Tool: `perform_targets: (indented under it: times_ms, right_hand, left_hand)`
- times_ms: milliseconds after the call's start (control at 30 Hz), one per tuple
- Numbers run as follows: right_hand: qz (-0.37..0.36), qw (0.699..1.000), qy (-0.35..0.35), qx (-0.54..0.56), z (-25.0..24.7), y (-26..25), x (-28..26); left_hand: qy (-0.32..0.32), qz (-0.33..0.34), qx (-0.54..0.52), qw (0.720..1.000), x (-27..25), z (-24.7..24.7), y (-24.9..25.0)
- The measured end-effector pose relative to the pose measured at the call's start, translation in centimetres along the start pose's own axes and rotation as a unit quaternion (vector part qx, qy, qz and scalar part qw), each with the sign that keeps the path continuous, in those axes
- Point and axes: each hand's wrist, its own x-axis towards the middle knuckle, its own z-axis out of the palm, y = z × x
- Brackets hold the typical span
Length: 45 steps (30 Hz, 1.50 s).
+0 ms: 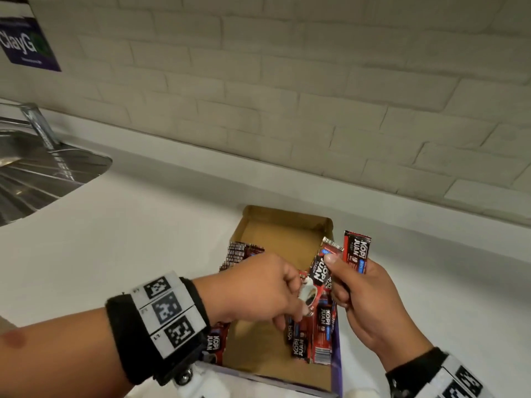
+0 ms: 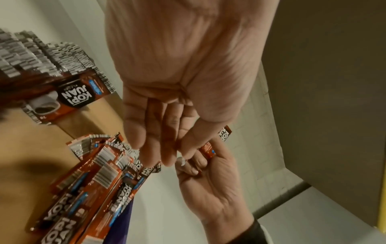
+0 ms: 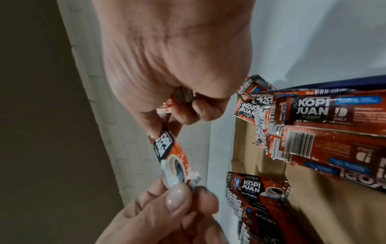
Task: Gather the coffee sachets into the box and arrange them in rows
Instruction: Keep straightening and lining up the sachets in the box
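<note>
Both hands work over the open box [image 1: 287,222], which sits on the counter [image 1: 143,225] nearest the camera. Left hand [image 1: 258,291] reaches across the box, thumb and fingertips pinching the cup-printed end of one sachet [image 1: 311,285]; the right wrist view confirms the pinch. Right hand [image 1: 370,300] grips the other end of that sachet under the thumb, with a second sachet [image 1: 356,251] upright behind its fingers, just above the box's right wall. Judged step: a hand-over, left hand taking a sachet from the right-hand supply to lay it into a row. Inside the box, a loose overlapping heap [image 1: 313,331] lies along the right wall, some face up, some barcode side up; a tidier stack [image 1: 238,254] stands on edge at the left wall, and more [image 1: 215,343] lie at the near left. The middle of the floor is bare cardboard. Next move, as judged: right thumb must let go first, then the left hand sets the sachet square beside the left stack; the heap needs straightening after. Farther off, a steel sink [image 1: 43,173] at the left, then the tiled wall [image 1: 316,96].
</note>
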Motion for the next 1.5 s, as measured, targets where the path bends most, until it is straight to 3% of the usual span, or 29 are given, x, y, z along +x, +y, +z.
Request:
perform_targets:
  times_ms: [67, 233, 367, 600, 833, 1033, 1500]
  right_hand:
    - [-0.015, 0.999, -0.019, -0.033, 0.1, -0.2, -0.3]
    - [-0.015, 0.99, -0.062, -0.129, 0.8, -0.5, -0.8]
    - [0.011, 0.983, -0.067, -0.172, 1.3, -0.3, -1.0]
    - [0.065, 0.971, -0.06, -0.223, 0.9, 0.6, -0.9]
    - [0.096, 0.981, -0.026, -0.168, -0.3, 1.2, -0.3]
    - [0.102, 0.987, -0.025, -0.124, -1.2, 1.5, 0.0]
    - [0.119, 0.989, -0.025, -0.09, -1.4, 1.8, 0.1]
  left_hand:
    - [0.016, 0.014, -0.001, 1.0, 0.1, -0.2, 0.0]
    - [0.155, 0.079, -0.101, 0.98, 0.4, -1.5, 1.6]
    - [0.172, 0.08, -0.062, 0.98, 0.6, -2.7, 1.8]
    - [0.218, 0.086, -0.136, 0.963, 0.4, -6.7, 0.8]
    - [0.228, 0.006, 0.025, 0.973, 1.5, -8.8, -2.2]
    - [0.213, -0.032, 0.196, 0.957, 3.3, -7.2, -4.6]
    - [0.191, -0.042, 0.319, 0.927, 5.7, -6.4, -5.5]
